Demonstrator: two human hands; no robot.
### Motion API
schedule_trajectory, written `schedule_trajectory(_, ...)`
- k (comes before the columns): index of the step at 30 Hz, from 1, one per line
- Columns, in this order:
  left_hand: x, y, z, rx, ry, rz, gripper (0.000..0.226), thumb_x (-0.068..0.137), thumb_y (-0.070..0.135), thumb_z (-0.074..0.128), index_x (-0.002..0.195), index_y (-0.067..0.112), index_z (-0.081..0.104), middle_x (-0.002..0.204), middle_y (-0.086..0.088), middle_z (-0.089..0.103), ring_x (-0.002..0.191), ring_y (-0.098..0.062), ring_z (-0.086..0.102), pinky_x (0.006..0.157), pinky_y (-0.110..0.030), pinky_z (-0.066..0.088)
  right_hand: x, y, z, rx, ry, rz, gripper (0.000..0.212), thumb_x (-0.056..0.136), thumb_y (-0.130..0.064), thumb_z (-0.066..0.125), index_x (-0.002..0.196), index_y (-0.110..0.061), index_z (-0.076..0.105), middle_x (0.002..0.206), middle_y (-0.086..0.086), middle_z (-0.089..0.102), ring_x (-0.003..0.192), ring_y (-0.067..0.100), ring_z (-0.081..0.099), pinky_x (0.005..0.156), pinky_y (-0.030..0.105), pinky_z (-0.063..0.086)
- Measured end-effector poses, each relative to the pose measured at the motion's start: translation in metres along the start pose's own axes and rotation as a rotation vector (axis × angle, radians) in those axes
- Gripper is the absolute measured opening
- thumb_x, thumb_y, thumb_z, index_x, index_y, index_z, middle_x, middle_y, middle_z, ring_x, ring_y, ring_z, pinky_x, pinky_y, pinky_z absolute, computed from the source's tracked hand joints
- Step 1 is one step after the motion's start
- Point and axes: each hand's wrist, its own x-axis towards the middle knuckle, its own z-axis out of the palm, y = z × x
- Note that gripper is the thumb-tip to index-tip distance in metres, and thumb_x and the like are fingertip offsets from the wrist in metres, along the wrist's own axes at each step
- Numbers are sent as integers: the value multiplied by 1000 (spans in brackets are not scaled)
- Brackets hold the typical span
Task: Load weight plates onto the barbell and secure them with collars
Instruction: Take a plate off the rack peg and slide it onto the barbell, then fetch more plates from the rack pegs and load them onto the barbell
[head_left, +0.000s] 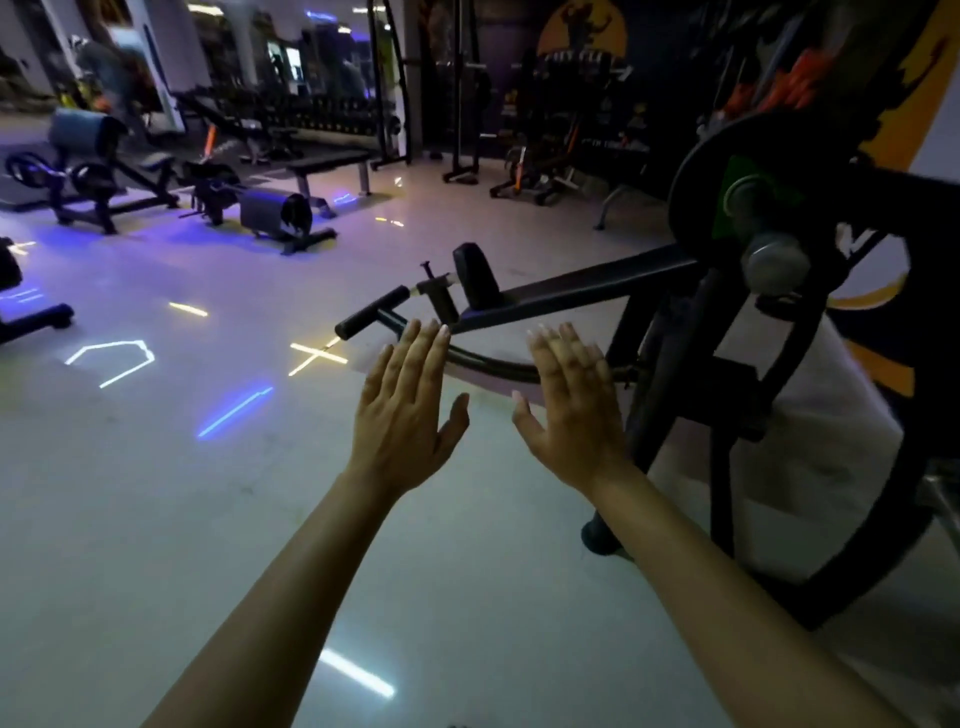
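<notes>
My left hand (408, 410) and my right hand (571, 400) are held out flat in front of me, fingers together and extended, holding nothing. At the right a black weight plate (696, 176) with a green centre sits on a steel sleeve end (776, 262), up and to the right of my right hand. Neither hand touches it. No collar is visible.
The black frame of the machine (670, 364) stands right of my hands, with a padded lever arm (571, 291) and a handle (371, 312) reaching left. Benches (327, 166) and other machines (98, 171) stand farther back on the glossy floor (182, 493) with light reflections.
</notes>
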Motion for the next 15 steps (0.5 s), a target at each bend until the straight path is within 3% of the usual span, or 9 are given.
schedule_trajectory(8,-66,-80,47,77,-201,-171,55,90,32,41,133,-2,38,137,-22,45,131,-34,35,110,-39,20,-16,-42,115,143,-260,-25,63,77,-20,69,130,2,44,133,22,50,127,38,42,105,51,23)
schedule_trajectory(15,-67,-147,106,99,-363,-335,54,89,31,40,133,-1,40,136,-19,47,130,-33,38,107,-39,22,15,-45,219,233,-428,-29,62,77,-20,69,130,2,45,133,21,51,126,37,43,105,50,22)
